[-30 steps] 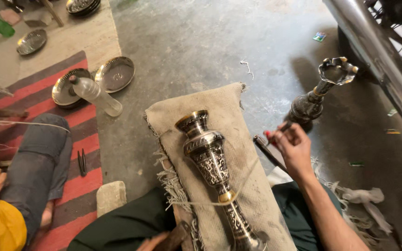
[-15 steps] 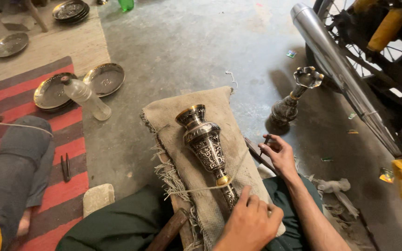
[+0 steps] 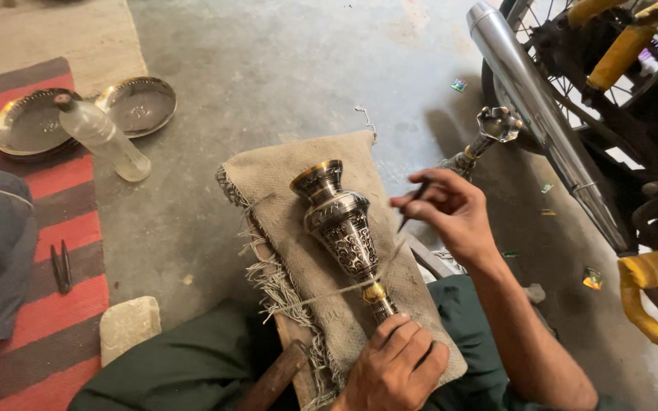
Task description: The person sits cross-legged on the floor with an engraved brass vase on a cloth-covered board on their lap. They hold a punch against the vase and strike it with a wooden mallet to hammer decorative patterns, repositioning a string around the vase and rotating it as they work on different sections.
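The engraved silver-and-brass metal vase point(image 3: 340, 221) lies on a frayed burlap cloth point(image 3: 283, 183) across my lap, mouth pointing far. My left hand point(image 3: 394, 369) wraps shut around its narrow stem at the near end. My right hand point(image 3: 451, 213), down at the cloth's edge half a second ago, is now raised just right of the vase, fingers pinching a thin dark engraving tool point(image 3: 414, 199). A clear plastic bottle point(image 3: 104, 137) lies far left beside two round metal plates point(image 3: 138, 103).
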